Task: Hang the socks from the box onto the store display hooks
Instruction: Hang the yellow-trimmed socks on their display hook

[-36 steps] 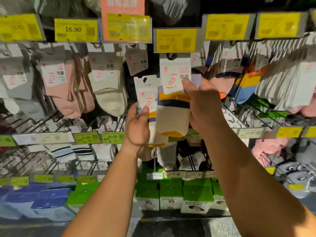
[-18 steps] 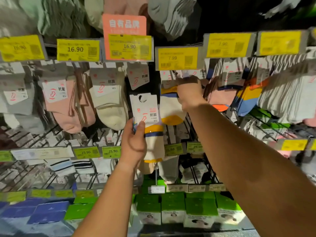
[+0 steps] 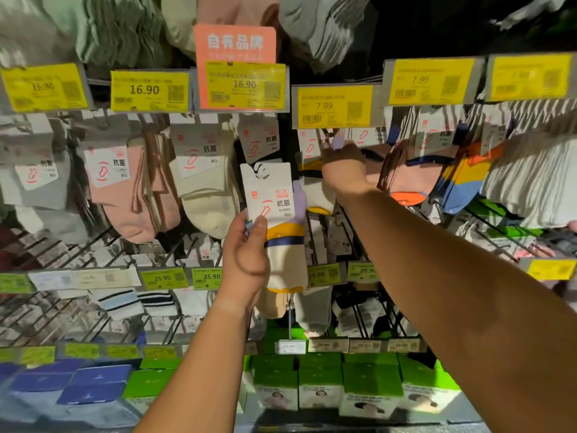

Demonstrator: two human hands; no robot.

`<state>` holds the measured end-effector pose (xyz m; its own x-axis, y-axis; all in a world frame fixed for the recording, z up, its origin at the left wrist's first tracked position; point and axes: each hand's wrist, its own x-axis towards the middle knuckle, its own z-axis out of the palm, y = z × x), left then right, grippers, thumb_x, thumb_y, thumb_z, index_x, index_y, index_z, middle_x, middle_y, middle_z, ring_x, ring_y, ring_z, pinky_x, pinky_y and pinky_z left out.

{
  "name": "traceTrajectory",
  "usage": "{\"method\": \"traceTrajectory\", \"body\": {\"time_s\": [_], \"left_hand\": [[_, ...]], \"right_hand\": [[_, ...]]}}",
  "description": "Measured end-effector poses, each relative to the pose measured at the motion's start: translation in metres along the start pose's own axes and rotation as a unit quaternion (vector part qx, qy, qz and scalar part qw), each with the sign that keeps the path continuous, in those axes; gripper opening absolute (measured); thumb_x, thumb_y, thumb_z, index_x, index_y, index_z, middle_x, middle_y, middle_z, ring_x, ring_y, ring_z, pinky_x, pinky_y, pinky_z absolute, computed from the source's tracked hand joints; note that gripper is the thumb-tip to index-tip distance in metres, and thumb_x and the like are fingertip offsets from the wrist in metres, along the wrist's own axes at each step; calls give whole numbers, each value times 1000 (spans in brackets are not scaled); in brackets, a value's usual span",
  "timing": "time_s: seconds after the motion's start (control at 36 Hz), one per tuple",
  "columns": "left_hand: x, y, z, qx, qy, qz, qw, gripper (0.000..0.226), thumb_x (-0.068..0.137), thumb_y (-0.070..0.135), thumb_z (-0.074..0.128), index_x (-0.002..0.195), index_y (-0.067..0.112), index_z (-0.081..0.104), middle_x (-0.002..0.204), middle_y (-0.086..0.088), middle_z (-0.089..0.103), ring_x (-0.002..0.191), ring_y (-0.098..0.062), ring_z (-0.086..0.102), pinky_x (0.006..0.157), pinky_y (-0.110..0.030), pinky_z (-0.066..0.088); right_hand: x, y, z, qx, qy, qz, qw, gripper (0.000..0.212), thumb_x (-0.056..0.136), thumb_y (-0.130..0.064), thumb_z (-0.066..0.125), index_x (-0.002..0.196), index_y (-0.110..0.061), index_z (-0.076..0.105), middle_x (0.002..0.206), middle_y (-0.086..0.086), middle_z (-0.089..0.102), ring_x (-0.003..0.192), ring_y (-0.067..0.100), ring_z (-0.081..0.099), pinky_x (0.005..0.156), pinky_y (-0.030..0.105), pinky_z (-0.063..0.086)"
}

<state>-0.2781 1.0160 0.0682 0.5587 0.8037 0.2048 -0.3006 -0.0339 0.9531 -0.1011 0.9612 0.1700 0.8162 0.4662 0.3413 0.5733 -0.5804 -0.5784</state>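
While both forearms extend upward toward the display, the left hand (image 3: 246, 260) forms a closed grip on a pack of socks (image 3: 282, 242): the thumb presses the front of the white header card (image 3: 268, 192), and the remaining fingers lie behind the pack, out of view. The pack stands upright in this grip, clear of any hook, with yellow and navy bands just right of the thumb and the cream foot section hanging below the hand.

Up and to the right of the left grip, the right hand (image 3: 343, 165) reaches to the hook (image 3: 326, 132) directly below the yellow 7.99 price tag (image 3: 335, 106). Its fingers curl round the header of a second sock pack (image 3: 315, 182), which hangs just left of the hand; whether the card is fully seated on the hook cannot be determined.

Left of both grips, pink socks (image 3: 125, 189) and cream socks (image 3: 206, 189) hang under the 16.90 tags (image 3: 150, 90). Right of the right grip hang packs with orange and blue colouring (image 3: 456, 179). Below the hands, a row of green 25.90 tags (image 3: 162, 278) fronts further hooks, and green boxes (image 3: 318, 382) stand on the lowest shelf, with blue boxes (image 3: 93, 385) to their left.
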Motion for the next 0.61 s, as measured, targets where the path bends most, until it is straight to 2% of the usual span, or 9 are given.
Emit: {"method": "traceTrajectory", "body": {"time_s": [0.08,0.17,0.22,0.25,0.31,0.42,0.5,0.53,0.61], "left_hand": [[6,3,4,9,-2,-7,1000,31,105,13,50,134,4,55,125,-9,69,116,-20,67,101,-36,50],[7,7,8,-9,-3,-20,1000,45,95,25,57,134,3,55,127,-14,68,120,-30,64,109,-51,46],[6,9,10,-32,0,-28,999,51,90,30,59,134,5,55,128,-16,68,122,-34,63,110,-57,44],[6,10,11,-43,-1,-31,999,51,90,29,60,134,5,55,128,-16,68,123,-36,62,111,-59,43],[2,10,14,-67,-10,-38,997,48,89,23,63,132,5,56,126,-19,68,123,-40,61,111,-60,42],[-4,12,18,-80,-17,-42,996,37,90,17,67,124,8,60,119,-17,72,115,-37,67,103,-52,50],[-6,14,18,-58,-13,-28,998,22,104,18,54,121,5,61,112,-8,74,102,-18,71,91,-35,54],[-6,14,18,-53,-6,-28,998,25,106,20,50,121,2,59,111,-7,73,99,-14,70,89,-31,54],[-7,17,20,-62,1,-37,997,21,103,26,54,113,9,60,119,-17,70,109,-28,68,99,-47,53]], "right_hand": [[-20,10,9,207,51,7,977,36,101,-1,38,135,10,44,127,33,52,121,42,51,99,35,41],[-56,17,12,290,199,-26,936,21,93,1,50,97,8,70,77,19,64,68,29,63,56,27,53],[-81,14,13,301,175,11,937,24,99,-18,50,100,0,66,76,-3,58,66,7,54,56,15,45],[-96,15,20,291,124,25,948,28,99,-33,52,98,-6,61,75,-8,53,64,0,49,59,16,42],[-120,7,26,287,61,28,955,39,92,-50,60,88,-12,52,70,-9,48,57,0,46,59,16,38],[-124,7,29,336,50,48,939,29,88,-40,70,87,-17,52,76,-10,54,66,-5,52,57,11,40],[-121,13,24,330,30,63,942,20,92,-36,67,85,-22,53,83,-8,59,81,14,58,73,34,47],[-121,15,23,329,32,64,941,20,93,-35,65,86,-20,54,83,-8,59,81,15,56,74,35,46],[-123,15,20,349,38,82,933,18,95,-33,63,92,-17,54,84,-11,55,77,7,53,70,31,44]]}}
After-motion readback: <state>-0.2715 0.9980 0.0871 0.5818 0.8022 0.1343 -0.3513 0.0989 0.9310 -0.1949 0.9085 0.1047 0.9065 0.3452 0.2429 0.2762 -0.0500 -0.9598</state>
